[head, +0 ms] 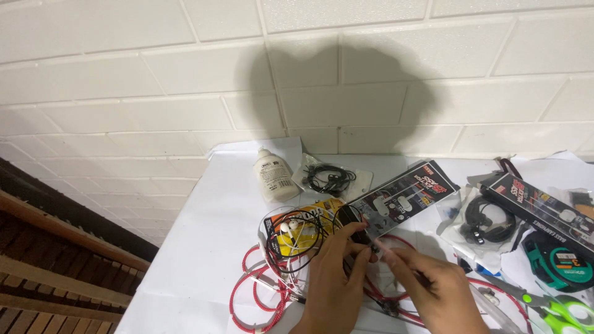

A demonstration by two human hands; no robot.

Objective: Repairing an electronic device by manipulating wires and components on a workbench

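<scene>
Left hand (334, 281) pinches a small black earbud (357, 234) between thumb and fingers, at the table's centre. Right hand (433, 287), at 3 o'clock of the left and near it, has its fingertips closed on a thin clear strip (382, 246) beside the earbud. A black-and-red card pack (405, 195) lies just above, at 1 o'clock. Red cables (263, 291) coil at 9 o'clock of the hands, with white earphones (291, 232) at 10 o'clock. A white bottle (273, 174) stands at 11 o'clock; a tape measure (557, 261) and green scissors (566, 312) lie at 3 o'clock.
</scene>
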